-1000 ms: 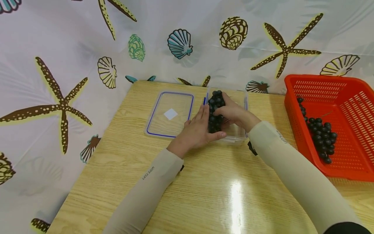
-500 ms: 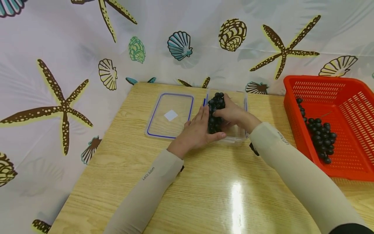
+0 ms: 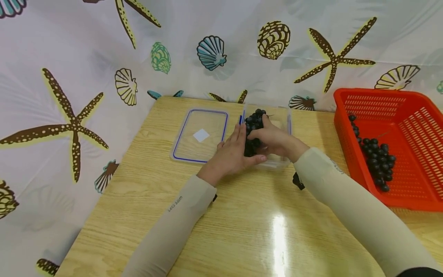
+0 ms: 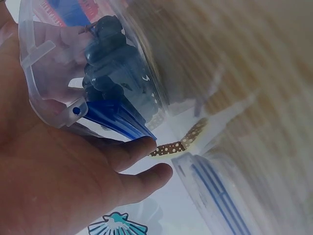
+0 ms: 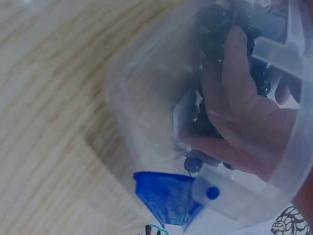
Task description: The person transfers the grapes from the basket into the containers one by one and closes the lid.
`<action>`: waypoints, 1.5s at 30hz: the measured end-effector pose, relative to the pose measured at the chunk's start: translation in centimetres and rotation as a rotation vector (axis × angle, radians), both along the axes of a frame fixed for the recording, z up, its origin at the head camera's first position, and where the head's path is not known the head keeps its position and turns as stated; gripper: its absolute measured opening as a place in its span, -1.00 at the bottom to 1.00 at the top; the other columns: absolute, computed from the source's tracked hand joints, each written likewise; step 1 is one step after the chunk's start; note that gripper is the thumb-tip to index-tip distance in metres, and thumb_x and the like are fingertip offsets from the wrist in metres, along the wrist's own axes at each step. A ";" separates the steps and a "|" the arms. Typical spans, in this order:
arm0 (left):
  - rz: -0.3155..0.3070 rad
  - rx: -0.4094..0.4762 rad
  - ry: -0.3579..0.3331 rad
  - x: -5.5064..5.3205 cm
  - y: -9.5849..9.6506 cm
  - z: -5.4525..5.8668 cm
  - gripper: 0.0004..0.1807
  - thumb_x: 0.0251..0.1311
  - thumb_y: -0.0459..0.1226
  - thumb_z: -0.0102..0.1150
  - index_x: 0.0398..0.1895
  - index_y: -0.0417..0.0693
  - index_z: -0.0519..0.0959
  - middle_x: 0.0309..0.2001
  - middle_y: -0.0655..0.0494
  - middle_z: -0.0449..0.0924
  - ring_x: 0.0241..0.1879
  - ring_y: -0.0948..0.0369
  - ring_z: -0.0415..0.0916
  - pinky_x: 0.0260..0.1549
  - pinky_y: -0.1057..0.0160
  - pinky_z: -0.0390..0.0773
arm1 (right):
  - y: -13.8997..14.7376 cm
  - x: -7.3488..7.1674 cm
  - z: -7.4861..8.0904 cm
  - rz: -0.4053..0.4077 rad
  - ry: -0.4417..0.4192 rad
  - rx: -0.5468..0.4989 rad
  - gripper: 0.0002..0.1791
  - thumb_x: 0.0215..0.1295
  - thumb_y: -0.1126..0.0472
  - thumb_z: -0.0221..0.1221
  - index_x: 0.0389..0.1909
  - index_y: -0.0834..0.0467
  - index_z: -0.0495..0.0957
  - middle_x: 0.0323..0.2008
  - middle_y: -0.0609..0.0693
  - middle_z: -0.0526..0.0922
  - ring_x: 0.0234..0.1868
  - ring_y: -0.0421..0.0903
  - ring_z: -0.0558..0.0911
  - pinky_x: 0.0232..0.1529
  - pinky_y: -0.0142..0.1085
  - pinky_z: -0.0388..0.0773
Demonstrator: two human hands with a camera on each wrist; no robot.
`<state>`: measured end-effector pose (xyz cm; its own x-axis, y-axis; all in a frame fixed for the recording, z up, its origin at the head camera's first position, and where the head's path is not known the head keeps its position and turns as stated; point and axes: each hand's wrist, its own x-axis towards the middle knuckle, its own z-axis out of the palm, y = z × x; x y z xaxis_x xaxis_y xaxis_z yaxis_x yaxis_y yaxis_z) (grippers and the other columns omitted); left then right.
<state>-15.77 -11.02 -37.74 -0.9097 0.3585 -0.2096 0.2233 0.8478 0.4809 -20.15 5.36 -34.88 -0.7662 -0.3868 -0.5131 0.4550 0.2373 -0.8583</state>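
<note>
A bunch of dark grapes lies along the left side inside a clear plastic container. My right hand reaches into the container and grips the bunch, thumb on top. In the right wrist view, its fingers show through the wall, curled around the grapes. My left hand rests against the container's near left side, fingers extended and thumb pointing right. A blue clip hangs beside its fingertips in the left wrist view.
A clear lid with a blue seal and white label lies left of the container. At right stands a red basket holding more dark grapes. A patterned curtain hangs behind the wooden table.
My right hand has shifted slightly left over the grapes, and its wrist has turned a little. The left hand stays in place against the container.
</note>
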 end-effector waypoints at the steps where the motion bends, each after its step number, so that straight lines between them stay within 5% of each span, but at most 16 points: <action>1: 0.001 -0.002 -0.002 0.0 0.0 0.0 0.29 0.20 0.47 -0.02 0.61 -0.01 -0.51 0.62 -0.08 -0.51 0.56 -0.06 -0.21 0.38 -0.30 -0.12 | 0.0 0.0 0.0 -0.006 -0.012 -0.014 0.12 0.51 0.25 0.04 0.51 -0.17 -0.76 0.56 0.08 -0.65 0.42 0.40 0.22 0.28 0.14 0.34; 6: 0.003 0.000 -0.007 -0.1 0.0 0.1 0.29 0.20 0.46 -0.02 0.61 -0.01 -0.50 0.62 -0.08 -0.51 0.56 -0.06 -0.21 0.38 -0.30 -0.11 | 0.5 -0.1 0.2 0.010 0.007 0.035 0.10 0.50 0.24 0.04 0.54 -0.14 -0.72 0.56 0.06 -0.63 0.37 0.38 0.31 0.21 0.11 0.44; 11: 0.000 -0.004 -0.005 -0.1 0.0 0.1 0.29 0.22 0.45 0.00 0.61 -0.04 -0.49 0.62 -0.09 -0.51 0.56 -0.06 -0.20 0.38 -0.31 -0.11 | 1.2 -0.5 1.1 0.074 0.105 0.182 0.06 0.49 0.21 0.04 0.58 -0.06 -0.64 0.60 0.22 -0.34 0.28 0.33 0.45 0.01 0.09 0.59; 15: 0.006 -0.001 -0.010 -0.1 0.2 0.1 0.30 0.21 0.45 0.01 0.61 -0.02 -0.50 0.62 -0.09 -0.50 0.57 -0.05 -0.21 0.38 -0.31 -0.12 | 2.3 -0.7 2.4 0.159 0.248 0.297 -0.02 0.49 0.21 0.04 0.63 0.04 -0.46 0.58 0.28 -0.15 0.38 0.33 0.33 0.06 0.14 0.54; 21: 0.022 0.021 -0.006 -0.2 0.3 -0.1 0.30 0.21 0.42 0.06 0.62 -0.03 -0.47 0.62 -0.09 -0.47 0.57 -0.04 -0.21 0.39 -0.30 -0.12 | 5.3 -0.8 4.9 0.333 0.543 0.522 -0.31 0.52 0.14 0.01 0.58 0.21 0.07 0.48 0.35 0.18 0.43 0.29 0.27 0.25 0.18 0.35; 26: 0.033 0.013 -0.003 -0.1 0.3 -0.3 0.31 0.19 0.44 0.05 0.62 -0.02 -0.47 0.62 -0.08 -0.48 0.57 -0.04 -0.21 0.39 -0.29 -0.12 | 8.2 -0.4 7.2 0.317 0.664 0.589 -0.38 0.54 0.14 0.00 0.54 0.21 0.20 0.42 0.35 0.29 0.37 0.31 0.35 0.27 0.21 0.30; 35: 0.028 0.016 0.011 0.0 0.4 -0.1 0.31 0.19 0.45 0.03 0.62 -0.04 -0.47 0.62 -0.10 -0.47 0.56 -0.05 -0.21 0.38 -0.31 -0.10 | 14.9 -0.8 7.9 0.118 0.703 0.733 -0.35 0.55 0.04 -0.08 0.56 0.20 0.16 0.46 0.35 0.22 0.38 0.36 0.29 0.20 0.31 0.30; 45: 0.034 0.037 -0.002 0.1 0.3 -0.2 0.31 0.17 0.45 0.06 0.62 0.00 -0.48 0.62 -0.07 -0.49 0.56 -0.07 -0.21 0.38 -0.32 -0.12 | 22.5 -1.1 5.1 0.184 0.660 0.916 -0.29 0.50 0.15 -0.06 0.55 0.37 0.03 0.44 0.51 0.09 0.37 0.49 0.16 0.27 0.40 0.08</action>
<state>-15.68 -10.76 -37.92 -0.9212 0.3349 -0.1982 0.1938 0.8365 0.5126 -21.27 27.84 -29.78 -0.9615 -0.2090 -0.1786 -0.1267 0.9134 -0.3867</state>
